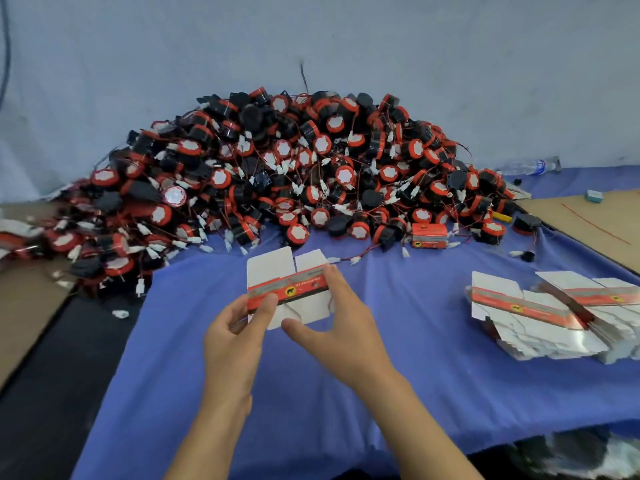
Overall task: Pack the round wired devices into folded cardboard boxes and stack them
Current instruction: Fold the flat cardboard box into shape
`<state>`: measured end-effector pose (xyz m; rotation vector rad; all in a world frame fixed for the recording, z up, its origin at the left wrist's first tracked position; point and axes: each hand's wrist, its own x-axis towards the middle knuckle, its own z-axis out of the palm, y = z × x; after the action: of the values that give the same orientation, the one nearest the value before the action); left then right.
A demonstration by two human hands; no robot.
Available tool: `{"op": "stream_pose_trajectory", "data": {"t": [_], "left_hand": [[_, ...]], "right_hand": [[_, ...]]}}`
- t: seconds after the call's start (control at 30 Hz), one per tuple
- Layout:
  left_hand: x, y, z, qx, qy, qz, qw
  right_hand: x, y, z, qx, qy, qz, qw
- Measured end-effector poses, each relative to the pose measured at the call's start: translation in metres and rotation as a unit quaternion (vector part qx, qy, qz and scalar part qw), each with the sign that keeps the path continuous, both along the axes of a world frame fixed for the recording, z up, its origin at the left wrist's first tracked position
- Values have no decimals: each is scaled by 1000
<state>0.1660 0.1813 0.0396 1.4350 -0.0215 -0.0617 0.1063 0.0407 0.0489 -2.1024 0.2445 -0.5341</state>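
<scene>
- In front of the pile (277,168) of round red-and-black wired devices, a box blank (287,289) is held just above the blue cloth (311,393) by both hands.
- The blank's left end is pinched by the left hand (232,337), with the thumb laid on the red band and the fingers behind.
- Its right end is grasped by the right hand (346,317), with the fingers curled over the upper edge and the thumb set against a lower white flap.
- White flaps are seen spread above and below the red band.
- At the pile's near right edge, one folded box (428,235) is laid on the cloth, touching the devices.
- Nearer than the pile and to its right, a stack of flat blanks (554,313) is laid, well apart from the hands.
- Behind the pile's right end, a bottle (526,167) is laid on its side.
- Right of the pile, a cardboard sheet (588,220) is spread.
</scene>
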Motion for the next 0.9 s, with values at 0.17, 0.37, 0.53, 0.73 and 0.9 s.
{"op": "stream_pose_trajectory", "data": {"t": [0.17, 0.37, 0.53, 0.73, 0.9], "left_hand": [[-5, 10, -11, 16, 10, 3, 1000], [-12, 16, -37, 117, 10, -39, 992], [-17, 19, -50, 235, -4, -7, 972], [-18, 22, -45, 305, -76, -17, 949], [-19, 20, -41, 302, -103, -47, 946]], "right_hand": [[4, 14, -13, -63, 26, -8, 998], [4, 24, -25, -140, 104, -4, 985], [1, 22, -31, -180, 174, -5, 968], [-8, 11, -27, -95, 142, 6, 985], [-14, 18, -26, -24, 74, 0, 997]]}}
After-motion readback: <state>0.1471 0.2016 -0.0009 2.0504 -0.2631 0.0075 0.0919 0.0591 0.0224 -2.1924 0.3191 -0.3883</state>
